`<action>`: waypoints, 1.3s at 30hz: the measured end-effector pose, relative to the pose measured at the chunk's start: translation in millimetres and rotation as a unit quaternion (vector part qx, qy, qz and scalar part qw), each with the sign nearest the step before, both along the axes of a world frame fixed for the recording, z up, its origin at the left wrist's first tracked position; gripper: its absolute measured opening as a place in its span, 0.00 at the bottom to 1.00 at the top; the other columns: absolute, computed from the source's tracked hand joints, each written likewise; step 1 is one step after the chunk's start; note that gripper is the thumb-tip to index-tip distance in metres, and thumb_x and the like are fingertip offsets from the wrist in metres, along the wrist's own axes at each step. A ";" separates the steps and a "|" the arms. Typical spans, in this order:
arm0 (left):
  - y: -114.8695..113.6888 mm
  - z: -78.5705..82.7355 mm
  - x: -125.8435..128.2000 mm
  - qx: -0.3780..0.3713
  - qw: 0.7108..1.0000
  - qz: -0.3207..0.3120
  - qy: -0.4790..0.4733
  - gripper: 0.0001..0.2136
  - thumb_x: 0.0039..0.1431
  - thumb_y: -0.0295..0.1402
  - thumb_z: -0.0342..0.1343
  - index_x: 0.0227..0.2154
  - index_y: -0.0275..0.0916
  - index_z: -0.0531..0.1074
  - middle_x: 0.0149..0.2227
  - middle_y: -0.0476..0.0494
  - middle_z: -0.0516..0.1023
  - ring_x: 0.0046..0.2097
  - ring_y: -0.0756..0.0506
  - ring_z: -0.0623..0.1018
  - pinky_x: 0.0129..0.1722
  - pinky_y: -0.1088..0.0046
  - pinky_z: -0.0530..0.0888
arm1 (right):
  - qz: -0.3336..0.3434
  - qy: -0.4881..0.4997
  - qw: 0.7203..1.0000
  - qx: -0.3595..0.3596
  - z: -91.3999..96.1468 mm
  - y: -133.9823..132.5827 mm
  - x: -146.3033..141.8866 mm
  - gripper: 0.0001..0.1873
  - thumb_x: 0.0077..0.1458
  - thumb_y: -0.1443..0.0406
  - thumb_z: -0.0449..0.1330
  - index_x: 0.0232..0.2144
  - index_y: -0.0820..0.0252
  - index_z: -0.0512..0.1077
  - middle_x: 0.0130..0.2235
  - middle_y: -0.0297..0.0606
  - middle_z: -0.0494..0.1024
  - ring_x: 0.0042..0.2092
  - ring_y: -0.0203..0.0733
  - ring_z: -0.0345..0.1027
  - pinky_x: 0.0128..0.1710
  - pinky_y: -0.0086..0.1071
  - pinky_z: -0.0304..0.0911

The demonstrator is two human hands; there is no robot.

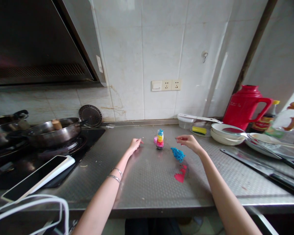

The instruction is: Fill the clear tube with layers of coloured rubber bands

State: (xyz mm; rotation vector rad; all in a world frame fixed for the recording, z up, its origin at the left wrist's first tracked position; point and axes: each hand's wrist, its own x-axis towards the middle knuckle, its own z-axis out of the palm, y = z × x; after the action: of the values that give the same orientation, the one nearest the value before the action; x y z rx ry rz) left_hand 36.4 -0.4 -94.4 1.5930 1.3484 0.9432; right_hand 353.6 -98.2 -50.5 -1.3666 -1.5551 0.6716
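Note:
A small clear jar [159, 139] with layers of blue, yellow, pink and dark filling stands upright on the steel counter [147, 182]. My left hand [135, 144] rests on the counter to its left, fingers curled, nothing visible in them. My right hand [189, 141] hovers to the jar's right, fingers pinched together; what they hold, if anything, is too small to see. A loose blue heap [178, 154] lies just below my right hand. A red heap [181, 174] lies nearer to me.
A pan [51, 130] and a pot [5, 122] sit on the black stove at left, a phone [39, 178] on its edge. White bowls [224, 132], plates [271, 145], a red thermos [245, 104], bottles and a knife [262, 168] crowd the right side.

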 end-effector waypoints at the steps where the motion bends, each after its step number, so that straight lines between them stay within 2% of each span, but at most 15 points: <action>1: 0.7 -0.6 0.0 0.001 1.000 0.000 0.001 0.20 0.54 0.44 0.46 0.25 0.31 0.72 0.17 0.55 0.56 0.15 0.57 0.54 0.15 0.80 0.49 | -0.002 -0.005 1.000 0.008 6.6 1.3 -2.3 0.21 0.40 0.58 0.61 0.35 0.68 0.75 0.27 0.41 0.77 0.28 0.37 0.67 0.26 0.28 0.64; 6: 4.2 -3.7 0.0 0.006 1.000 -0.003 0.003 0.18 0.54 0.42 0.46 0.25 0.31 0.72 0.16 0.55 0.56 0.15 0.57 0.55 0.15 0.80 0.49 | 0.027 -0.059 0.997 0.045 49.3 14.6 -22.3 0.18 0.41 0.59 0.61 0.32 0.68 0.76 0.28 0.42 0.77 0.27 0.36 0.67 0.25 0.27 0.64; 10: 3.7 -3.0 0.3 0.003 1.000 0.006 0.004 0.17 0.53 0.41 0.48 0.24 0.31 0.72 0.14 0.56 0.54 0.15 0.57 0.54 0.15 0.80 0.49 | 0.074 -0.125 0.989 0.038 81.9 31.2 -44.3 0.14 0.42 0.62 0.60 0.31 0.66 0.77 0.27 0.39 0.77 0.25 0.33 0.65 0.21 0.23 0.61; 15: -0.6 1.2 0.8 -0.003 1.000 0.005 0.002 0.15 0.53 0.39 0.49 0.23 0.31 0.71 0.14 0.56 0.55 0.15 0.57 0.55 0.15 0.80 0.50 | 0.119 -0.244 0.962 0.006 102.6 51.5 -63.5 0.10 0.40 0.67 0.59 0.27 0.64 0.78 0.23 0.35 0.76 0.22 0.30 0.63 0.18 0.21 0.58; 19: 0.3 0.1 0.8 -0.001 1.000 0.005 0.004 0.13 0.53 0.36 0.49 0.22 0.31 0.71 0.15 0.55 0.56 0.15 0.57 0.57 0.15 0.80 0.51 | 0.113 -0.301 0.947 -0.014 105.8 58.0 -73.7 0.10 0.38 0.69 0.58 0.26 0.64 0.78 0.20 0.34 0.75 0.21 0.30 0.62 0.17 0.21 0.56; 25: 3.3 -3.4 0.1 0.004 1.000 -0.001 0.008 0.11 0.52 0.32 0.47 0.23 0.32 0.71 0.15 0.55 0.57 0.16 0.56 0.58 0.15 0.80 0.51 | 0.092 -0.331 0.939 0.008 99.2 61.9 -79.1 0.09 0.38 0.68 0.58 0.24 0.64 0.78 0.21 0.34 0.75 0.22 0.31 0.63 0.19 0.21 0.54; 32: 1.7 -2.1 -0.3 0.010 1.000 0.001 0.014 0.12 0.52 0.35 0.49 0.23 0.31 0.72 0.15 0.54 0.59 0.16 0.56 0.59 0.16 0.80 0.53 | 0.093 -0.312 0.945 0.033 95.2 64.1 -75.2 0.11 0.40 0.63 0.59 0.24 0.66 0.77 0.20 0.34 0.74 0.23 0.31 0.61 0.20 0.21 0.53; 36: 5.1 -5.6 -0.9 0.013 1.000 0.000 0.019 0.12 0.53 0.33 0.47 0.23 0.31 0.72 0.15 0.54 0.59 0.17 0.56 0.59 0.17 0.80 0.53 | 0.071 -0.296 0.951 0.050 97.3 57.4 -73.4 0.17 0.45 0.57 0.57 0.21 0.67 0.76 0.19 0.35 0.72 0.21 0.31 0.60 0.19 0.23 0.52; 39: 8.3 -8.8 -1.1 0.018 1.000 -0.004 0.018 0.12 0.52 0.31 0.46 0.23 0.31 0.72 0.15 0.54 0.59 0.17 0.56 0.59 0.17 0.80 0.53 | 0.040 -0.248 0.964 0.093 94.1 48.5 -69.0 0.22 0.48 0.53 0.53 0.21 0.66 0.75 0.19 0.36 0.72 0.23 0.32 0.62 0.20 0.23 0.53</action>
State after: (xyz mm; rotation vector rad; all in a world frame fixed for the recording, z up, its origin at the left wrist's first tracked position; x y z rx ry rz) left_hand 35.3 7.9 -103.2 1.6485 1.3564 0.9419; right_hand 284.6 -49.7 43.6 -1.3999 -2.0185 0.2230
